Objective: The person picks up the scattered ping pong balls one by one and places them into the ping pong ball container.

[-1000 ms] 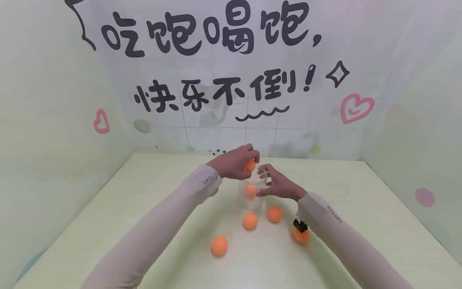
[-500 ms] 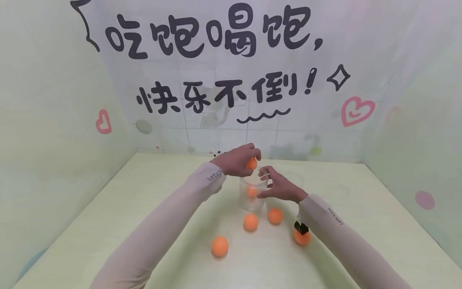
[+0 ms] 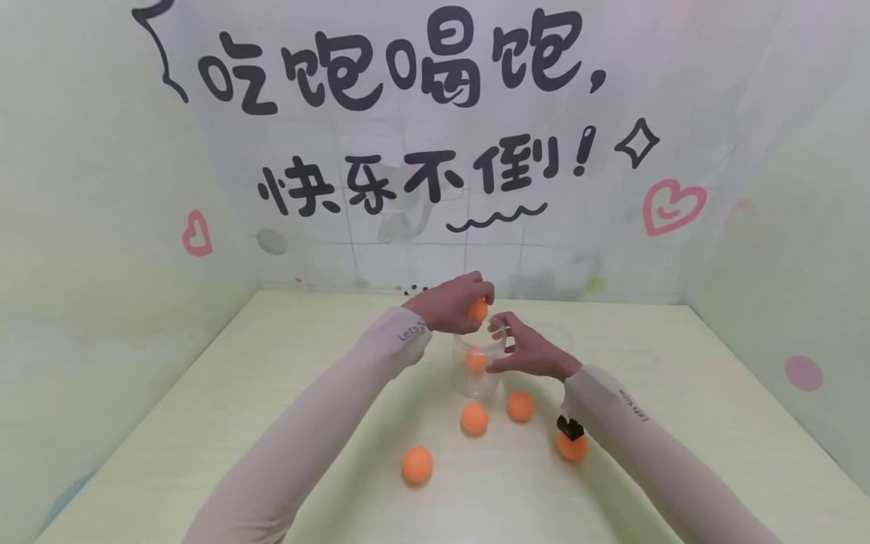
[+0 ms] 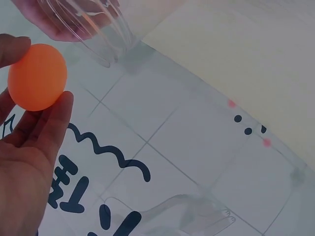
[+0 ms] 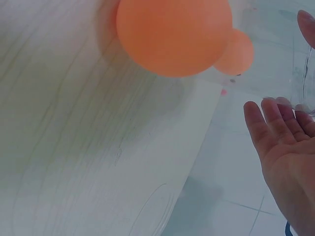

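In the head view my left hand (image 3: 450, 304) pinches an orange ping-pong ball (image 3: 479, 310) just above the mouth of a clear jar (image 3: 476, 387). Close up in the left wrist view, thumb and fingertips grip the ball (image 4: 38, 77), with the jar's rim (image 4: 106, 61) nearby. My right hand (image 3: 533, 351) holds the jar from its right side, thumb in front and fingers behind. Another orange ball (image 3: 476, 360) shows through the jar's wall. Part of the jar (image 5: 304, 81) appears between thumb and fingers in the right wrist view.
Several loose orange balls lie on the pale wooden table (image 3: 326, 363): one ball (image 3: 418, 465) nearest me, another ball (image 3: 474, 418) before the jar, one more ball (image 3: 572, 446) under the right wrist. A faint clear round outline (image 3: 569, 338) shows behind the right hand. Printed sheeting (image 3: 435, 257) rises behind the table.
My left hand has edged slightly right with its ball over the jar's mouth. The right hand keeps its hold on the jar. The head view has shifted a little.
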A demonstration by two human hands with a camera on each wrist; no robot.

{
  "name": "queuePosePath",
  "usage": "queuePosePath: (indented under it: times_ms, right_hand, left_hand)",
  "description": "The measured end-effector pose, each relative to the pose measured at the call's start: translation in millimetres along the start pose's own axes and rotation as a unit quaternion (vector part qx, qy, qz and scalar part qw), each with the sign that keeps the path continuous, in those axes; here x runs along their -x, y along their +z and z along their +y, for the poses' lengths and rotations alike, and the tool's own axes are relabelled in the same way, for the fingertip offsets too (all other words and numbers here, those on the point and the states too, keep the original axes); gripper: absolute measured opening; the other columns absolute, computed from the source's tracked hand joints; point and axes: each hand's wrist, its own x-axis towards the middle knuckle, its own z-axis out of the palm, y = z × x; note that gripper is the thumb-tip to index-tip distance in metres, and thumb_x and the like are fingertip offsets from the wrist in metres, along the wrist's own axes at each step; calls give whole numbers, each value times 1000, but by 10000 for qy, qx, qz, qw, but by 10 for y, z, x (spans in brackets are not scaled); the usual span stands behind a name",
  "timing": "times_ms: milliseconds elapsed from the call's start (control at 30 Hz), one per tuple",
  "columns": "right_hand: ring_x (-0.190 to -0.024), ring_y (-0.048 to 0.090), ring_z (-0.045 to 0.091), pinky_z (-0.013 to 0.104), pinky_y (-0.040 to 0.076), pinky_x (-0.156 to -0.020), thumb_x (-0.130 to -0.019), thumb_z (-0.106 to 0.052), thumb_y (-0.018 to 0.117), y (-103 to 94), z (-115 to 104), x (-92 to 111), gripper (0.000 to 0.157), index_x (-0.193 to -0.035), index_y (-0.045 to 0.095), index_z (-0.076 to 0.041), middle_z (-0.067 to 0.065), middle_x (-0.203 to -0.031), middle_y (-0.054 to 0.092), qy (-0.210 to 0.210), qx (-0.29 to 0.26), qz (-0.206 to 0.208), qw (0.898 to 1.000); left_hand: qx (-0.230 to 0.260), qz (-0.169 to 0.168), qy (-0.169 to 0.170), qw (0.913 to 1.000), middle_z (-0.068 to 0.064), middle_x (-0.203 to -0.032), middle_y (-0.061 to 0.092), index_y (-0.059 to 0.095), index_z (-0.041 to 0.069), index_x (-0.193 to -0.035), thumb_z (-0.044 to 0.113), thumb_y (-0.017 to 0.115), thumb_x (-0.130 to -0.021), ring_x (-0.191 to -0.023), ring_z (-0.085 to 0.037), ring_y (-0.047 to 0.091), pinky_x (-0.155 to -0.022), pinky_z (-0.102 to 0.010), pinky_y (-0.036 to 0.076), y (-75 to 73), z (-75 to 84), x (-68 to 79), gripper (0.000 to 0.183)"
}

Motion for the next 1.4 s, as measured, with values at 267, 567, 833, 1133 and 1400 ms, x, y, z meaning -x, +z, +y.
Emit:
queuePosePath:
  times_ms: [267, 567, 833, 1133, 1400]
  right_hand:
    - [-126, 43, 36, 50, 41, -101, -79, -15, 76, 21, 2, 4, 70, -132, 32, -2, 23, -136, 41, -21, -55, -27, 10000]
    - [-125, 43, 36, 50, 41, -101, -79, -15, 76, 20, -10, 8, 66, -128, 34, -4, 18, -131, 45, -8, 60, -40, 10000]
    - [-125, 44, 36, 50, 40, -101, -79, -15, 76, 7, -86, 38, 70, -133, 33, -2, 19, -135, 43, -38, -1, -28, 10000]
    - [-127, 43, 36, 50, 41, -102, -78, -17, 77, -6, 13, -14, 75, -135, 31, -2, 19, -137, 43, -66, -36, -64, 10000]
    - [-127, 42, 36, 49, 41, -102, -79, -17, 77, -2, -7, 1, 75, -135, 30, -2, 21, -136, 42, -46, -32, -63, 10000]
  left_hand:
    - [-89, -53, -22, 9999, -5, -100, 54, 60, 11, -110, 9, 64, -81, -83, -16, 52, -70, -23, 44, 27, 32, -30, 29]
    - [-162, -99, -53, 9998, -4, -101, 53, 60, 11, -110, 13, 66, -83, -84, -15, 52, -73, -24, 45, 45, 45, -55, 28]
    - [-102, -196, 189, 9996, -7, -103, 51, 57, 9, -115, 13, 67, -82, -87, -18, 49, -77, -28, 43, 44, 18, -45, 35]
    - [-69, -284, 60, 9996, -6, -103, 51, 56, 10, -117, 17, 69, -81, -88, -18, 49, -79, -29, 43, 51, -23, -50, 38]
    - [-141, -300, 111, 9994, -6, -104, 52, 56, 10, -117, 17, 69, -81, -90, -17, 50, -80, -29, 44, 43, -8, -36, 39]
